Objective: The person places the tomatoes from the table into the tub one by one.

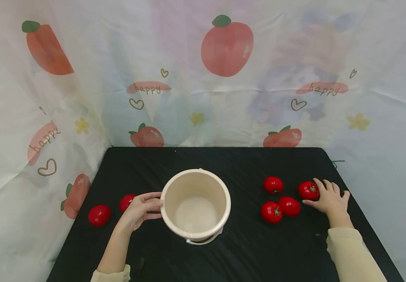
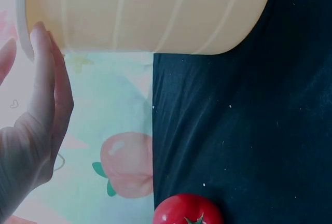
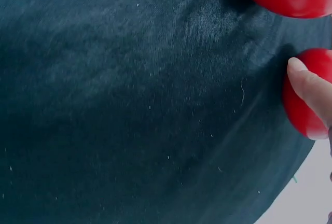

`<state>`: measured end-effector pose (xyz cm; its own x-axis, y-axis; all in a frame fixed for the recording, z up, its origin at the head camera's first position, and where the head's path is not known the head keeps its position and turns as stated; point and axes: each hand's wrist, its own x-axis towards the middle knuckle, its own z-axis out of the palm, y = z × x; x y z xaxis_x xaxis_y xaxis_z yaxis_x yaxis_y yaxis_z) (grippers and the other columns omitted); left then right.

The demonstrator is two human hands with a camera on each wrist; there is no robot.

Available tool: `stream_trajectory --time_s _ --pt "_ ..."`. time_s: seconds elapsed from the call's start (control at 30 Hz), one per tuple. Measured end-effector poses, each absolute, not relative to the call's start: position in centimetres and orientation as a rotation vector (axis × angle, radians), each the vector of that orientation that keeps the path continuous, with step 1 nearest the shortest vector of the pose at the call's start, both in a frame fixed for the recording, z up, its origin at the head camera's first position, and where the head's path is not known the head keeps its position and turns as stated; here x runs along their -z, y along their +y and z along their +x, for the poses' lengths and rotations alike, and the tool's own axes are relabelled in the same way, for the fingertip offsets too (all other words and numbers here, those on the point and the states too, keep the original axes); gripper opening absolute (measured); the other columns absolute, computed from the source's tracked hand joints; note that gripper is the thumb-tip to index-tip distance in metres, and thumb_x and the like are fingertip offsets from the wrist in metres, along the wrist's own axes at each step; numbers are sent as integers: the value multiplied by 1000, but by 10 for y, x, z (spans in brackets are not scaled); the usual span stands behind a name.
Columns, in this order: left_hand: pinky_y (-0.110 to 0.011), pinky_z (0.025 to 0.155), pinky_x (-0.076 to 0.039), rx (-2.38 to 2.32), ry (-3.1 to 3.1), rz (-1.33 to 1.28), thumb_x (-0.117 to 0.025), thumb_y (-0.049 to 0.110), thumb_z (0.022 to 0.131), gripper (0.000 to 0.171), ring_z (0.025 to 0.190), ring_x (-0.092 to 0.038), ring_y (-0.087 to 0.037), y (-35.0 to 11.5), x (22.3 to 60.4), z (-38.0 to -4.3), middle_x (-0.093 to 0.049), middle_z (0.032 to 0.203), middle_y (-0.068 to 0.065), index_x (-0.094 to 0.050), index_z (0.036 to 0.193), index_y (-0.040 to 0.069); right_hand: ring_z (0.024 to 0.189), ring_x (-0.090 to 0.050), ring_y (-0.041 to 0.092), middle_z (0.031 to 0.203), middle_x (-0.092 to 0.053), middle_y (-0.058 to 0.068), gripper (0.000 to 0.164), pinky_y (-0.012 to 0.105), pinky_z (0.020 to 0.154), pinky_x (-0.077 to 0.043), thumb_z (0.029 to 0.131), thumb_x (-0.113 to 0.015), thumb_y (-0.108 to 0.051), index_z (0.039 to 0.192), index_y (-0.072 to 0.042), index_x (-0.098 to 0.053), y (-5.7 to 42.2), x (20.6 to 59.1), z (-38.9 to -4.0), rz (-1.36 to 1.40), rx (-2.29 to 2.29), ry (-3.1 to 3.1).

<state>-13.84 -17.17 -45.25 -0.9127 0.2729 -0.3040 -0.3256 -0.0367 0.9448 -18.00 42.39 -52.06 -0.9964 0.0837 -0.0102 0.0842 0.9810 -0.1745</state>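
My left hand reaches the left side of a cream bucket, its fingers fairly straight and touching the rim. In the left wrist view, those fingers lie just under the rim against the ribbed wall; the thumb sits at the frame's edge. The bucket stands upright with nothing inside and its handle hangs at the front. Over on the right, my right hand grips a red tomato between thumb and fingers. The right wrist view shows the thumb pressed on the tomato; the other fingers are mostly cut off.
Beside the held tomato lie three more: one behind and a touching pair, a left tomato and a right tomato. Left of the bucket are a tomato and another tomato partly behind my left hand. A printed curtain borders the black table.
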Motion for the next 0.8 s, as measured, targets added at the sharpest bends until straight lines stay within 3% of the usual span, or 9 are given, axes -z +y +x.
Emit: stream_trajectory --time_s 0.17,0.4,0.8 --pt "-43 76 -53 -1977 1862 -49 -64 10 84 55 90 -64 -31 -171 453 -138 -59 111 -25 -39 130 -9 116 -16 53 126 -25 36 99 74 91 -8 63 -73 -52 135 1 -28 424 526 -182 175 298 3086" --pt "-43 75 -53 -1963 1852 -31 -63 9 85 57 80 -65 -20 -170 451 -137 -60 108 -21 -36 132 -11 111 -21 52 122 -29 36 92 74 88 -10 65 -72 -51 129 1 -32 423 532 -183 209 336 3072" --pt "-42 74 -54 -1963 1869 -62 -63 8 85 55 79 -65 -18 -170 452 -138 -63 101 -15 -38 130 -10 107 -24 52 119 -30 35 87 72 86 -14 71 -67 -52 126 3 -29 417 537 -179 238 329 3091"
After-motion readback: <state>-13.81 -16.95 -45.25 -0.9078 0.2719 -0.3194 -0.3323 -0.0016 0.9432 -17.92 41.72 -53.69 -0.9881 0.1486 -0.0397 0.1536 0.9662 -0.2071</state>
